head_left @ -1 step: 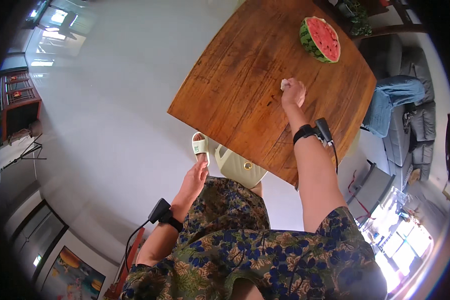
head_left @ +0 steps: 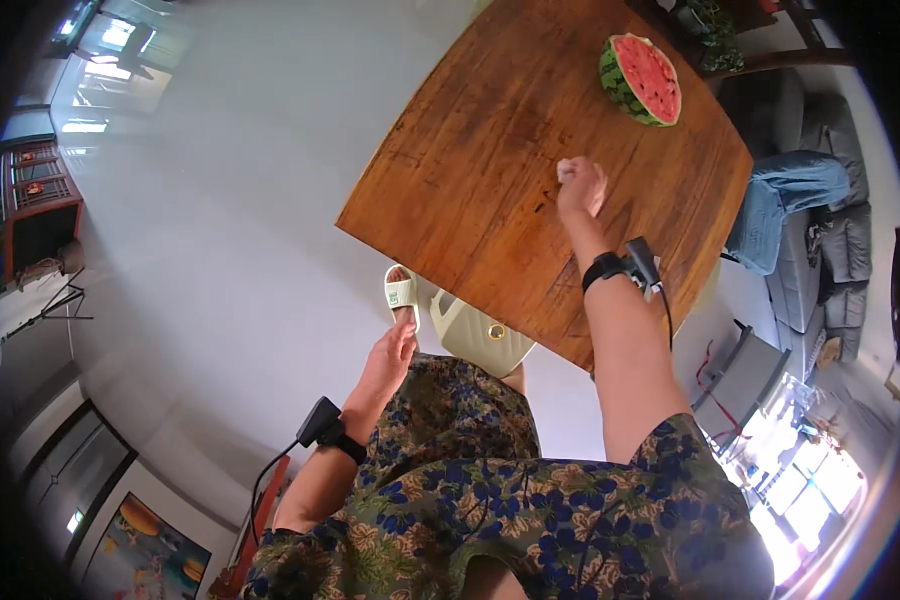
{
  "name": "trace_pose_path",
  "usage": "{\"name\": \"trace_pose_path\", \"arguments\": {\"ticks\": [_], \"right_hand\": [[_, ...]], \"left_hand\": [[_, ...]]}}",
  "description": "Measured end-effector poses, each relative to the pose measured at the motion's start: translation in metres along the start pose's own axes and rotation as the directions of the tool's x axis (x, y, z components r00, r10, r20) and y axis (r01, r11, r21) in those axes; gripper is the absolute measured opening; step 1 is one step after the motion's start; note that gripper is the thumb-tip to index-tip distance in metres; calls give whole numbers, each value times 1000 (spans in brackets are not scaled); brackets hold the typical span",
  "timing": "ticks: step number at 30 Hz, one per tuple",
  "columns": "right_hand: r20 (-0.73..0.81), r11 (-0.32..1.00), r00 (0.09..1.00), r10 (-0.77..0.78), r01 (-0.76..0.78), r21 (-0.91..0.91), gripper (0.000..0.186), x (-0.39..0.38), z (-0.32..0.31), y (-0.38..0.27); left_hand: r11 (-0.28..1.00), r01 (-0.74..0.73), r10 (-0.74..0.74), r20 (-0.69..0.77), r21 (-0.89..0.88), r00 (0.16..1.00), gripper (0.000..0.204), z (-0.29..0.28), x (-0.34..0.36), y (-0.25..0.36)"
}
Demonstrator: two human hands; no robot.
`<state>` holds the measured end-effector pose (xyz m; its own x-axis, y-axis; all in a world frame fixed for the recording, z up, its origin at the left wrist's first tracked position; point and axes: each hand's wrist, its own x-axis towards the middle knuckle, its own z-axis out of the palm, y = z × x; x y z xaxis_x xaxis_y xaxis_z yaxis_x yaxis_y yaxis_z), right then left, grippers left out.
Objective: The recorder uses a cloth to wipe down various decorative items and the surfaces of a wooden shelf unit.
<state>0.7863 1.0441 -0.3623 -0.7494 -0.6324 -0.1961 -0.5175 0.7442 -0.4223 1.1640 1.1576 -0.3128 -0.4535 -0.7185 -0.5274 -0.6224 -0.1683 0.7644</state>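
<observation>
My right hand [head_left: 583,188] is closed on a small crumpled white tissue [head_left: 566,170], holding it down against the brown wooden table [head_left: 470,150]. Dark marks show on the wood just left of the hand. Beyond it, near the table's far right edge, lies a large cut piece of watermelon [head_left: 645,80], its red flesh facing right and its striped green rind left. My left hand [head_left: 388,358] hangs beside my lap, off the table, with fingers loosely stretched and nothing seen in them. Both wrists carry a black strap with a small device.
A pale green plastic stool [head_left: 470,335] stands partly under the table's near edge, beside a foot in a light slipper [head_left: 401,292]. To the right are a grey sofa [head_left: 800,270] with blue jeans [head_left: 785,200] on it. A leafy plant [head_left: 712,35] stands past the far right edge.
My right hand has shifted slightly left on the table with the tissue. My left hand and the watermelon stay where they were.
</observation>
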Motion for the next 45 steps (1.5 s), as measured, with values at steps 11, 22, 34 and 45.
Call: {"name": "trace_pose_path", "arguments": {"ticks": [11,22,34,45], "right_hand": [[48,674,672,-739,736,66,3,-54,67,-44],[-92,715,995,50,29,698,19,9,47,-84],[126,815,805,-579,577,60,13,-19,104,-166],[203,98,3,-979,884,458,15,-152,124,-162]], "left_hand": [[999,-30,26,-93,-37,995,19,-13,3,-15],[996,-93,90,-134,-18,987,19,-27,-4,-21],[996,-62,50,-161,-71,986,17,-25,1,-30],[997,24,-33,-125,-72,992,19,-31,-8,-33]]}}
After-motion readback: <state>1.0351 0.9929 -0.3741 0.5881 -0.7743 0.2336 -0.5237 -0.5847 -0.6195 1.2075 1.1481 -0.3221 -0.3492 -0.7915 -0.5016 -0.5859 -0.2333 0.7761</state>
